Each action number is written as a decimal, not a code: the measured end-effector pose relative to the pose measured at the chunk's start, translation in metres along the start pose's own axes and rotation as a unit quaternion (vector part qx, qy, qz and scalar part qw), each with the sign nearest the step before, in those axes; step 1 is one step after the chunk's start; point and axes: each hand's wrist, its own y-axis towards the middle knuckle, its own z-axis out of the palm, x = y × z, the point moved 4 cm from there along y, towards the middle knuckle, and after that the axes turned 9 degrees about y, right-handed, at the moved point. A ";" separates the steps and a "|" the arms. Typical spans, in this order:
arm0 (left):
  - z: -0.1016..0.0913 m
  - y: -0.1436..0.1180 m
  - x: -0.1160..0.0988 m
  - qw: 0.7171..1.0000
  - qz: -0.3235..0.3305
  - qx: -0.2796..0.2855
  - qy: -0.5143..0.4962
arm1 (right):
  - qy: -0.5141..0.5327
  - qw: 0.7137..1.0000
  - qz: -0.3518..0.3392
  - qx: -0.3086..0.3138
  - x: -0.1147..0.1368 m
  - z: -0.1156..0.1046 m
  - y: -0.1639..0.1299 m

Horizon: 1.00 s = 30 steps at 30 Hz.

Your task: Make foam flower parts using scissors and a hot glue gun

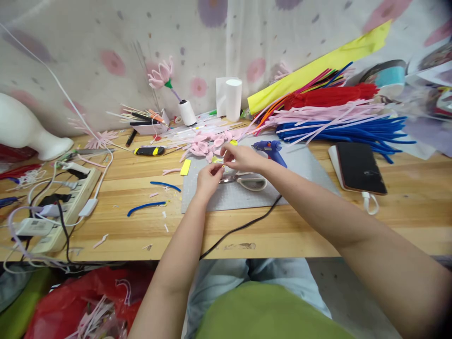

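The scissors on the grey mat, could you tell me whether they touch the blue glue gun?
Apart: the head view shows bare mat between the scissors and the glue gun.

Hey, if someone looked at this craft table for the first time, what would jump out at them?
Probably the big heap of pipe cleaners at the back right, red, pink and blue. Next, the left hand and right hand pinching a small yellow piece over the grey mat, scissors just beneath and a blue glue gun behind.

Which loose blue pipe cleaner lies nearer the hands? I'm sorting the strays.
The shorter, upper blue pipe cleaner, closer to the grey mat; the longer one lies nearer the table edge.
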 end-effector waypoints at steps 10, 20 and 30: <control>0.004 -0.003 -0.003 0.972 -0.114 -0.053 -0.199 | 0.428 0.884 0.095 -0.162 -0.024 0.021 -0.003; 0.005 -0.003 0.001 0.973 -0.120 -0.057 -0.189 | 0.364 0.911 0.061 -0.185 -0.027 0.036 -0.008; 0.005 -0.003 -0.001 0.974 -0.117 -0.058 -0.186 | 0.343 0.922 0.065 -0.170 -0.025 0.033 -0.008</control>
